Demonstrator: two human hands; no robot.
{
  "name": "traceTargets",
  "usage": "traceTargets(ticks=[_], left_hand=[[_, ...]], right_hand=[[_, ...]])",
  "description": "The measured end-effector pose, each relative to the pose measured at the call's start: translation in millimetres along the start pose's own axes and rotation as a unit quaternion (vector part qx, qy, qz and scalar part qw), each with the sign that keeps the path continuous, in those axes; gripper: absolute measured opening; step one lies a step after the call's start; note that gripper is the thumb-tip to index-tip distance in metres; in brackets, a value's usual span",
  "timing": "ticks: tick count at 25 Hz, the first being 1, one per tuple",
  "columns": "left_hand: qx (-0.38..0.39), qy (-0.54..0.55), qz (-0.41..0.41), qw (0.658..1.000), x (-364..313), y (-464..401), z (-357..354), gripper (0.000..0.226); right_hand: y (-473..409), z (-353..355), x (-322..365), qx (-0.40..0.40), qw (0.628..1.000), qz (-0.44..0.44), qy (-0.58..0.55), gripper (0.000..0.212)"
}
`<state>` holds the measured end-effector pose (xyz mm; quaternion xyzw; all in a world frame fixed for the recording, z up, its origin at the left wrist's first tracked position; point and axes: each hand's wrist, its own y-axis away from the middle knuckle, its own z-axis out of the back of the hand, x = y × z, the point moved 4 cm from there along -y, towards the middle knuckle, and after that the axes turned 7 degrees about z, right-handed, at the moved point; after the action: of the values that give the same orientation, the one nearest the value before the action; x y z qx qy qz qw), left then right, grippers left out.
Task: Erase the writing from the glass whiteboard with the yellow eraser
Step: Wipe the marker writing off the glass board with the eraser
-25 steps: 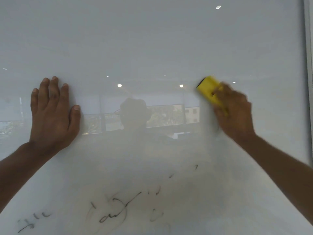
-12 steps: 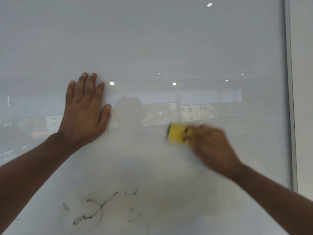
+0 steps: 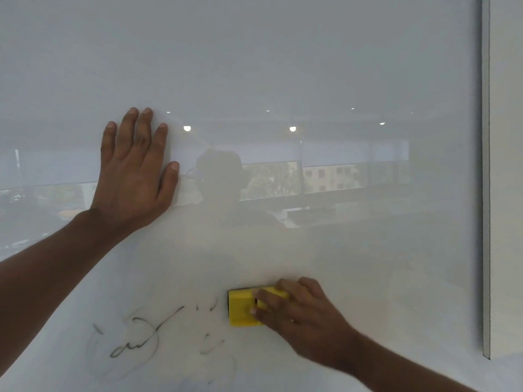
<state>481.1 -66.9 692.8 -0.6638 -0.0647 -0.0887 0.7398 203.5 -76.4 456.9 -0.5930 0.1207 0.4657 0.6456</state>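
Pressing against a glossy white glass whiteboard [image 3: 283, 66], two bare hands are seen from a head-worn camera, and one rectangular yellow foam eraser [image 3: 243, 306] is counted between them and the marks. The left hand [image 3: 133, 171] is laid flat on the glass at mid-height, palm to the surface, the four fingers extended upward and close together, the thumb angled out to the right, nothing held; its forearm is stretched up from the lower left corner. The right hand [image 3: 300, 315] is placed low on the board, right of centre, its fingers curled over the right part of the yellow block, which is gripped against the glass with its long side roughly level; the thumb is hidden beneath the hand, and the forearm is run in from the lower right corner. A dark felt strip is shown along the eraser's left edge where it meets the board. Just left of the eraser, faint black marker strokes [image 3: 133, 340] are left on the glass: one larger looping scrawl at the lower left and a few small ticks and curls [image 3: 210, 343] nearer the block, ringed by grey smudging. The board's right edge [image 3: 485, 193] is seen as one vertical grey strip, with a pale wall [image 3: 506, 165] beyond it. Round ceiling lights, a window band and the silhouette of a person are reflected in the glass.
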Motion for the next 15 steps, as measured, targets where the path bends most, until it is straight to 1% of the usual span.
traceTargets(ticks=[1, 2, 3, 4, 5, 6, 7, 8, 9, 11, 12, 13, 14, 15], left_hand=[[0.0, -0.001, -0.002, 1.0, 2, 2, 0, 0.064], [0.0, -0.001, -0.005, 1.0, 4, 5, 1, 0.063], [-0.003, 0.0, -0.007, 1.0, 6, 8, 2, 0.063], [-0.004, 0.001, -0.009, 1.0, 9, 11, 3, 0.062], [-0.006, 0.002, -0.01, 1.0, 12, 14, 3, 0.062], [-0.007, 0.001, -0.008, 1.0, 16, 17, 4, 0.062], [-0.005, -0.001, -0.005, 1.0, 21, 20, 4, 0.062], [-0.003, -0.001, -0.002, 1.0, 27, 23, 4, 0.062], [0.002, -0.001, 0.0, 1.0, 33, 28, 6, 0.063], [0.005, -0.004, -0.001, 1.0, 45, 37, 7, 0.063], [0.008, -0.007, -0.001, 1.0, 52, 42, 9, 0.063], [0.01, -0.008, 0.0, 1.0, 59, 46, 10, 0.063], [0.012, -0.007, 0.001, 1.0, 68, 51, 12, 0.063], [0.012, -0.005, 0.004, 1.0, 76, 56, 14, 0.063]], right_hand=[[-9, 3, -23, 0.004, 1.0, -0.007, 0.015, 0.032], [-23, 9, -53, -0.01, 0.998, -0.055, 0.035, 0.031], [-39, 18, -87, -0.043, 0.987, -0.142, 0.058, 0.033], [-52, 31, -120, -0.084, 0.964, -0.242, 0.076, 0.038], [-61, 44, -146, -0.128, 0.928, -0.34, 0.077, 0.044], [-67, 49, -155, -0.162, 0.896, -0.408, 0.063, 0.048], [-73, 46, -149, -0.181, 0.879, -0.439, 0.048, 0.05], [-79, 37, -130, -0.179, 0.882, -0.433, 0.052, 0.05], [-85, 23, -99, -0.159, 0.907, -0.387, 0.056, 0.048], [-85, -12, -18, -0.094, 0.976, -0.198, 0.021, 0.038], [-77, -25, 27, -0.058, 0.993, -0.101, -0.006, 0.035], [-68, -32, 63, -0.03, 0.999, -0.022, -0.021, 0.033], [-62, -35, 83, -0.005, 0.999, 0.035, -0.038, 0.033], [-63, -34, 84, 0.013, 0.997, 0.066, -0.049, 0.032]])
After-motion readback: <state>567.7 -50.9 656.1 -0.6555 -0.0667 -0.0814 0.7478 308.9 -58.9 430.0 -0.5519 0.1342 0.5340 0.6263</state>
